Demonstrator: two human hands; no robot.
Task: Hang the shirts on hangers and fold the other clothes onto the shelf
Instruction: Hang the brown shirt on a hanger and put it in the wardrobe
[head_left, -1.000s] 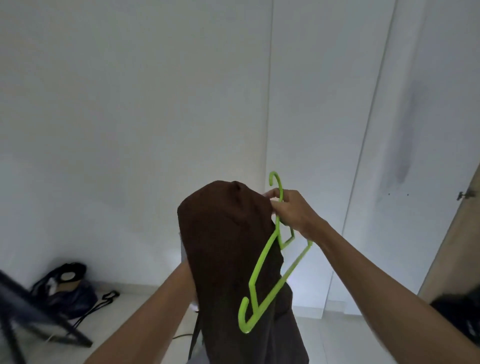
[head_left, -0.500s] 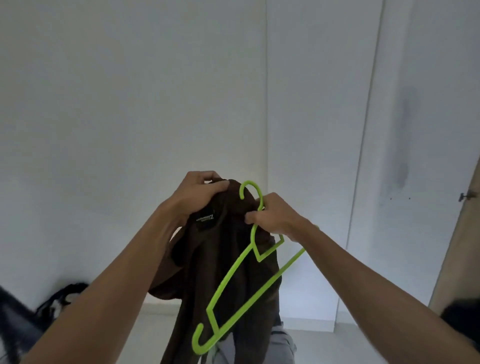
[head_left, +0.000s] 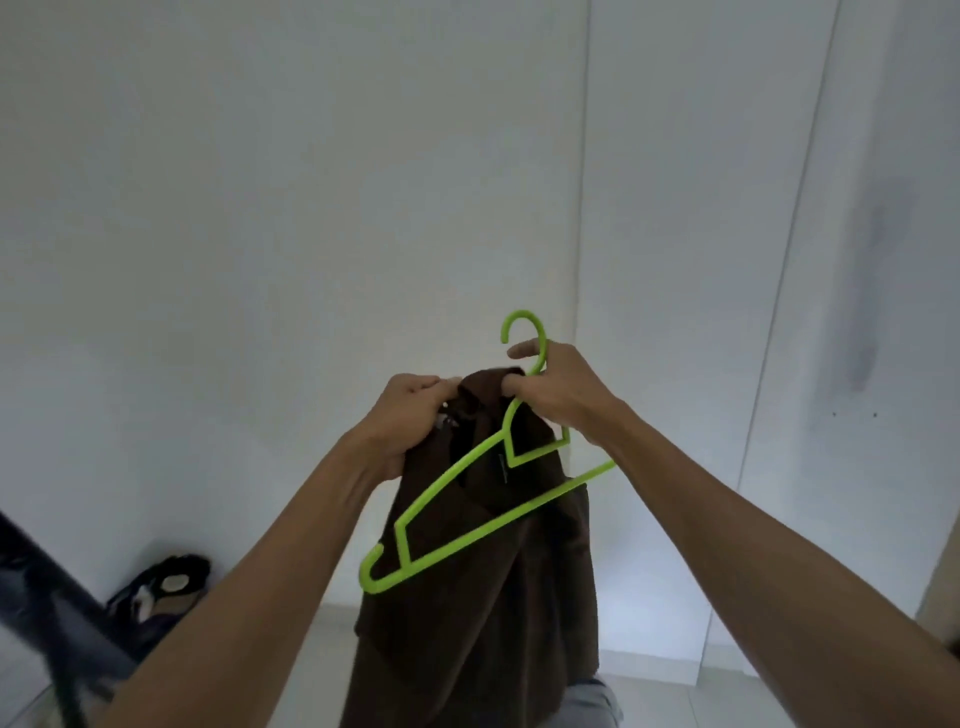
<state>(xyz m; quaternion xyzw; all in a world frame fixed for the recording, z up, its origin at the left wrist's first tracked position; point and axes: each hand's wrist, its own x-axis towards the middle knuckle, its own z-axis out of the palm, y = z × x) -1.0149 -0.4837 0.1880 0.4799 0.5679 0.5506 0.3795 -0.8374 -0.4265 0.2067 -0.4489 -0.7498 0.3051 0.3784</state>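
White wall behind — both hands' fingers grip brown shirt (head_left: 483, 582), right (head_left: 563, 392) also green hanger (head_left: 457, 499).

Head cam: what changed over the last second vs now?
The left hand came out from under the brown shirt and took hold of its collar from above. The green hanger rose with the right hand, and its hook now stands clear above both hands. The shirt went from draped over the left arm to hanging from the collar. The right hand kept its hold near the hanger's neck; the hanger stays outside the shirt.

dark brown shirt (head_left: 483, 597) hangs limp behind a tilted lime-green hanger (head_left: 470, 499).
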